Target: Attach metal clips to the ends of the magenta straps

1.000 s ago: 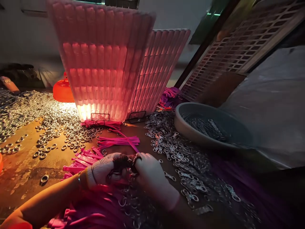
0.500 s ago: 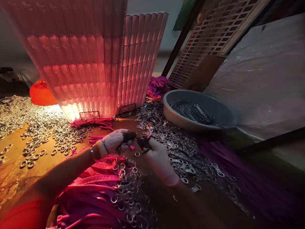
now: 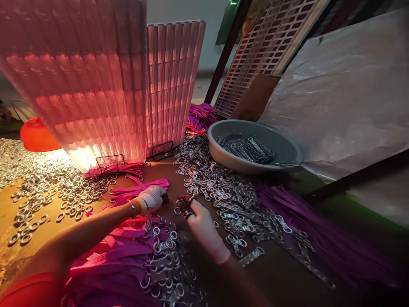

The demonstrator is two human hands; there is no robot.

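Note:
My left hand (image 3: 151, 199), in a white knit glove with dark fingertips, has its fingers curled beside a bundle of magenta straps (image 3: 150, 184). Whether it pinches a strap is hidden. My right hand (image 3: 202, 221), also gloved, has thumb and fingers drawn together over a small metal ring (image 3: 177, 210), which shows at the fingertips. A dark band circles one finger. Below my hands lies a heap of magenta straps (image 3: 111, 260) with metal rings and clasps (image 3: 169, 256) at their ends. Right of my right hand is a pile of metal chain-link fittings (image 3: 223, 183).
Loose rings (image 3: 73, 192) cover the left of the table (image 3: 35, 251). Pink-lit ribbed panels (image 3: 96, 85) stand behind, near a red-orange lamp (image 3: 38, 135). A grey basin (image 3: 255, 166) holds metal fittings. Purple straps (image 3: 306, 230) lie right, below plastic sheeting (image 3: 345, 94).
My hands have come apart from where they met. The left now sits by the magenta strap bundle; the right has moved lower. The camera view has turned slightly right.

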